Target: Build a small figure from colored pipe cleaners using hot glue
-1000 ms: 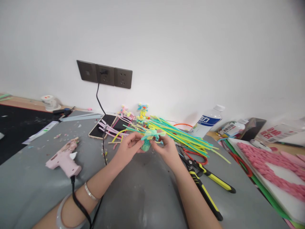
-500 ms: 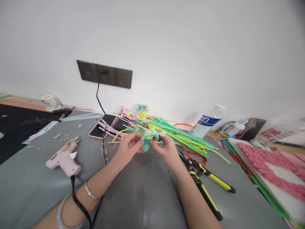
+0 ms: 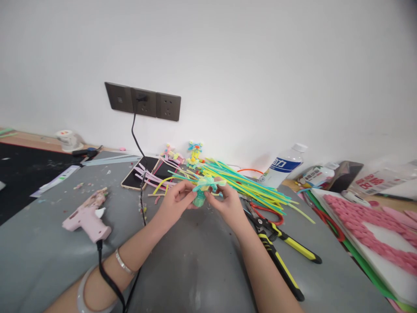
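Note:
Between my two hands is a small green and pale-yellow pipe-cleaner figure (image 3: pixel 201 196), held above the grey mat (image 3: pixel 182 269). My left hand (image 3: pixel 177 201) is closed on its left side, thumb and fingers pinching it. From the right, my right hand (image 3: pixel 226 202) grips it too, thumb against its lower body; some fingertips are hidden behind the figure. Just beyond lies a bundle of green and yellow pipe cleaners (image 3: pixel 250 184). Lilac pipe cleaners (image 3: pixel 150 177) rest on a dark phone-like slab (image 3: pixel 132 178) behind my left hand.
A pink glue gun (image 3: pixel 87 219) lies at left, its cord passing my left forearm. Yellow-and-black pliers (image 3: pixel 276 243) and red-handled scissors (image 3: pixel 269 213) lie at right. Two finished-looking figures (image 3: pixel 194 154) stand by the wall, near a water bottle (image 3: pixel 283 165). A pink braided piece (image 3: pixel 368 230) sits far right.

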A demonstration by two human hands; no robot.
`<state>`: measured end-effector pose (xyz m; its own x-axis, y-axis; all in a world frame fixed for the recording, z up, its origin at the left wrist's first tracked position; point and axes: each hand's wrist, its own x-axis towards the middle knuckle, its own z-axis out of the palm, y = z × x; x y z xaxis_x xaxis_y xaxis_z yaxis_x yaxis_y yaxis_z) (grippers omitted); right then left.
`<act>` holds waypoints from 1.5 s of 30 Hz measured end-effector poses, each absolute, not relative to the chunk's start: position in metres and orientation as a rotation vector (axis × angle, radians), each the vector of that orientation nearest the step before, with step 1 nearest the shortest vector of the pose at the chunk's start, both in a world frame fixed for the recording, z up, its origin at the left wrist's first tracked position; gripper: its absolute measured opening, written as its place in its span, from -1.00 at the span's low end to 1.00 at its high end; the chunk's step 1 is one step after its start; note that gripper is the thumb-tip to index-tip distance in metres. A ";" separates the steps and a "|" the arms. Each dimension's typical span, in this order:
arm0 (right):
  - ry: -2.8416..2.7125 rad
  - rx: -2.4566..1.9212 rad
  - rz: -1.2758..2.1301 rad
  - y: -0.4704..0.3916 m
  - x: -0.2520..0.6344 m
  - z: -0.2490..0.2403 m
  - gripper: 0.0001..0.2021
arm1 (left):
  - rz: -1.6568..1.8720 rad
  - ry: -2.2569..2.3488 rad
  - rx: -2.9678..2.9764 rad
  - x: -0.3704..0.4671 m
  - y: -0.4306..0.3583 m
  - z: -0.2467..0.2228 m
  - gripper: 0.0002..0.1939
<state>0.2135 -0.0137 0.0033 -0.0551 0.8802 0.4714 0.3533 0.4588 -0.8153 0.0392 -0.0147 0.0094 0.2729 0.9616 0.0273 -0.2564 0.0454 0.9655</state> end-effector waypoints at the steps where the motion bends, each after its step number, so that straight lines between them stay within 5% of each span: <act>1: -1.633 -1.089 0.614 -0.014 0.214 0.003 -0.87 | 1.111 0.820 1.129 0.039 -0.015 0.010 -0.68; 45: -1.586 -1.128 0.685 -0.013 0.209 0.005 -0.85 | 1.124 0.812 0.997 0.039 -0.014 0.010 -0.60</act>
<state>0.2087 -0.0135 0.0053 -0.0323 0.9114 0.4103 0.3265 0.3976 -0.8575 0.0392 -0.0140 0.0096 0.2512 0.9673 -0.0345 -0.3367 0.1208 0.9338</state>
